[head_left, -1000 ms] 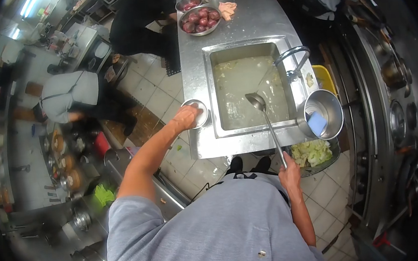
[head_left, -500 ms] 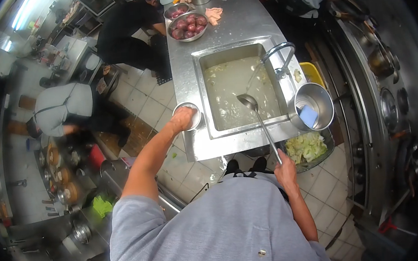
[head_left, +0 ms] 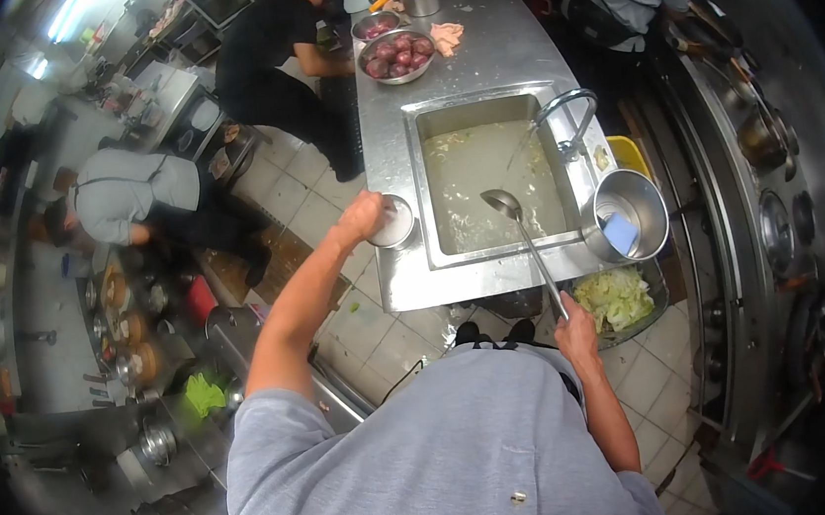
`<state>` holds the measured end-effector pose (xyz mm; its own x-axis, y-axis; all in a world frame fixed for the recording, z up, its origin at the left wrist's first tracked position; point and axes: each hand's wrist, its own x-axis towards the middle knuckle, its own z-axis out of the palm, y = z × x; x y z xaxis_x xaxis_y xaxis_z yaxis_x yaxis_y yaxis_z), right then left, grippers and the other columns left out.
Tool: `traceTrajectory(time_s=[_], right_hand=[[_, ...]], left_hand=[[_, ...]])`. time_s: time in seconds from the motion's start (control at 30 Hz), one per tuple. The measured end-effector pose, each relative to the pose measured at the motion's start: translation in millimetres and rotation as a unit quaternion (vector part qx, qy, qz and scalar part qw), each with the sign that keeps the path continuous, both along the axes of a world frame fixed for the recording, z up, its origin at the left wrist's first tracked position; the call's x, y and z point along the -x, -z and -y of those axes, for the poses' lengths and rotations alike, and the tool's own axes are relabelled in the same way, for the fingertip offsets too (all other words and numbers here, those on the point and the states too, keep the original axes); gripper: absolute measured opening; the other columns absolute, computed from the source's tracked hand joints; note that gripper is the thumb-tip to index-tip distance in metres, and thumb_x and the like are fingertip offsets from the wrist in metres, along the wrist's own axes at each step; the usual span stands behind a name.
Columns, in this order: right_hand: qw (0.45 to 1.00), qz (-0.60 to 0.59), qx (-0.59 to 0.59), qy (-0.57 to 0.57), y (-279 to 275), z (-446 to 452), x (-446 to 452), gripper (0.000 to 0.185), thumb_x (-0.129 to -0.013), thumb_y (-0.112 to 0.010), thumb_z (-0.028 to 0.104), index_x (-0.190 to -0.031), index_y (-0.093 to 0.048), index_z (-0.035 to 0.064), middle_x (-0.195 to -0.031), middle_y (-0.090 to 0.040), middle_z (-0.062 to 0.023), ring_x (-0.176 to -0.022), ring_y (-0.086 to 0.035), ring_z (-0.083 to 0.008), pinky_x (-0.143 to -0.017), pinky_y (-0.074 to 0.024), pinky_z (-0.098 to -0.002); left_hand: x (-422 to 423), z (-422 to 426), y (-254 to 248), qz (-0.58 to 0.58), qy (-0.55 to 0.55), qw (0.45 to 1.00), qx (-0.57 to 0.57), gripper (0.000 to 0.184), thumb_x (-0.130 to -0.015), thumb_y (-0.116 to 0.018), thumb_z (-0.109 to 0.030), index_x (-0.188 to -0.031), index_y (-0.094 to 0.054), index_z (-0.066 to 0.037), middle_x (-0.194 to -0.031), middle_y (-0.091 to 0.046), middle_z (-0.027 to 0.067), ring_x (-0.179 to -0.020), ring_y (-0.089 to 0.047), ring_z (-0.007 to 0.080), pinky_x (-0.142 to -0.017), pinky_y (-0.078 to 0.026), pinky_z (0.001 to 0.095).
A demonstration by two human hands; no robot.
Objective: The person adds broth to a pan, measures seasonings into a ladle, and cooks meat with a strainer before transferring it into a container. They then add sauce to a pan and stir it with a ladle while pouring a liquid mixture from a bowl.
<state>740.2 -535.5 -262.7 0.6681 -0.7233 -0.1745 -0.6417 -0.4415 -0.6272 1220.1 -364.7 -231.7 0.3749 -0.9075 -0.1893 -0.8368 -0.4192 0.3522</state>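
Observation:
My right hand (head_left: 576, 326) is wrapped round the handle of a metal ladle (head_left: 533, 251). The ladle reaches over the near rim of the sink (head_left: 503, 255), its bowl end at the cloudy water, in which pale scraps float. At the counter's left edge stands a small round metal bowl (head_left: 395, 223) with something white in it. My left hand (head_left: 363, 215) is closed at that bowl's left rim; its fingertips are partly hidden. A curved faucet (head_left: 567, 109) runs water into the sink.
A steel pot (head_left: 640, 198) with a blue sponge (head_left: 620, 234) stands right of the sink, above a tub of cut cabbage (head_left: 615, 300). Red onions fill a bowl (head_left: 399, 79) farther back. Co-workers (head_left: 136, 195) stand left, back left and back right.
My left hand has shifted from over the small bowl to its left rim, uncovering the white contents. My right hand still holds the ladle over the sink. The camera view has shifted slightly.

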Motion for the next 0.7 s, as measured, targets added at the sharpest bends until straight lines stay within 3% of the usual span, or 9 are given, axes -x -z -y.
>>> traceTrajectory(time_s=[0.03,0.2,0.3,0.4,0.53,0.6,0.63,0.7], right_hand=[[1.000,-0.003,-0.006,0.003,0.4,0.4,-0.3,0.055,-0.080,-0.059,-0.004,-0.135,-0.059,-0.0017,-0.102,-0.066,-0.0319,-0.095,-0.063,-0.0493,-0.085,-0.0516,-0.0527],[1.000,0.001,0.001,-0.001,1.8,2.4,1.1,0.055,-0.080,-0.059,-0.004,-0.135,-0.059,-0.0013,-0.100,-0.066,-0.0308,-0.095,-0.064,-0.0481,-0.084,-0.0515,-0.0524],[1.000,-0.001,-0.002,-0.003,1.3,2.3,0.7,0.055,-0.080,-0.059,-0.004,-0.135,-0.059,-0.0014,-0.100,-0.067,-0.0302,-0.094,-0.064,-0.0476,-0.083,-0.0516,-0.0524],[1.000,0.002,0.005,-0.002,0.9,3.0,0.9,0.054,-0.080,-0.059,-0.005,-0.134,-0.060,-0.0015,-0.100,-0.067,-0.0299,-0.094,-0.064,-0.0475,-0.083,-0.0516,-0.0524],[1.000,0.015,0.003,-0.004,-3.5,2.5,1.7,0.054,-0.080,-0.059,-0.005,-0.133,-0.060,-0.0011,-0.100,-0.067,-0.0299,-0.094,-0.064,-0.0480,-0.083,-0.0516,-0.0526],[1.000,0.004,-0.002,-0.002,-2.2,2.6,2.3,0.054,-0.080,-0.059,-0.005,-0.134,-0.060,-0.0009,-0.101,-0.066,-0.0301,-0.095,-0.064,-0.0484,-0.084,-0.0516,-0.0525],[1.000,-0.004,-0.006,-0.002,-1.7,3.1,2.5,0.053,-0.081,-0.059,-0.005,-0.134,-0.059,-0.0007,-0.102,-0.066,-0.0302,-0.097,-0.064,-0.0487,-0.084,-0.0517,-0.0525],[1.000,0.001,-0.013,0.004,-3.0,1.9,2.8,0.053,-0.081,-0.059,-0.005,-0.134,-0.059,-0.0003,-0.103,-0.066,-0.0303,-0.097,-0.064,-0.0489,-0.084,-0.0517,-0.0524]], left_hand=[[4.1,2.9,-24.2,-0.007,-0.006,1.000,0.015,0.026,-0.079,-0.063,-0.008,-0.101,-0.075,-0.002,-0.096,-0.073,0.0221,-0.094,-0.070,0.0391,-0.085,-0.055,0.0441],[-2.5,11.1,-69.9,-0.006,0.040,0.998,-0.040,0.023,-0.081,-0.063,-0.010,-0.098,-0.076,-0.002,-0.095,-0.073,0.0208,-0.092,-0.071,0.0370,-0.081,-0.056,0.0416],[14.7,20.2,-102.0,-0.012,0.037,0.999,-0.001,0.021,-0.079,-0.067,-0.008,-0.096,-0.077,-0.004,-0.092,-0.074,0.0193,-0.091,-0.071,0.0366,-0.082,-0.056,0.0414],[12.1,19.6,-80.9,0.000,0.035,0.999,-0.007,0.019,-0.079,-0.065,-0.006,-0.094,-0.076,-0.003,-0.090,-0.074,0.0192,-0.088,-0.070,0.0372,-0.080,-0.055,0.0431],[0.8,6.3,-1.6,-0.020,0.009,1.000,-0.017,0.025,-0.077,-0.067,-0.005,-0.101,-0.075,-0.004,-0.095,-0.073,0.0198,-0.094,-0.070,0.0376,-0.085,-0.054,0.0433],[2.6,-3.0,23.0,-0.003,0.060,0.998,-0.013,0.040,-0.075,-0.067,-0.001,-0.114,-0.072,-0.007,-0.107,-0.072,0.0216,-0.104,-0.068,0.0382,-0.095,-0.053,0.0432],[4.2,-3.6,29.6,0.024,0.069,0.994,-0.082,0.051,-0.075,-0.069,-0.003,-0.125,-0.067,-0.009,-0.115,-0.070,0.0220,-0.111,-0.065,0.0386,-0.101,-0.050,0.0436],[3.5,-2.5,29.8,0.031,0.076,0.992,-0.092,0.051,-0.075,-0.071,-0.006,-0.125,-0.066,-0.009,-0.117,-0.068,0.0220,-0.113,-0.064,0.0393,-0.100,-0.050,0.0449]])
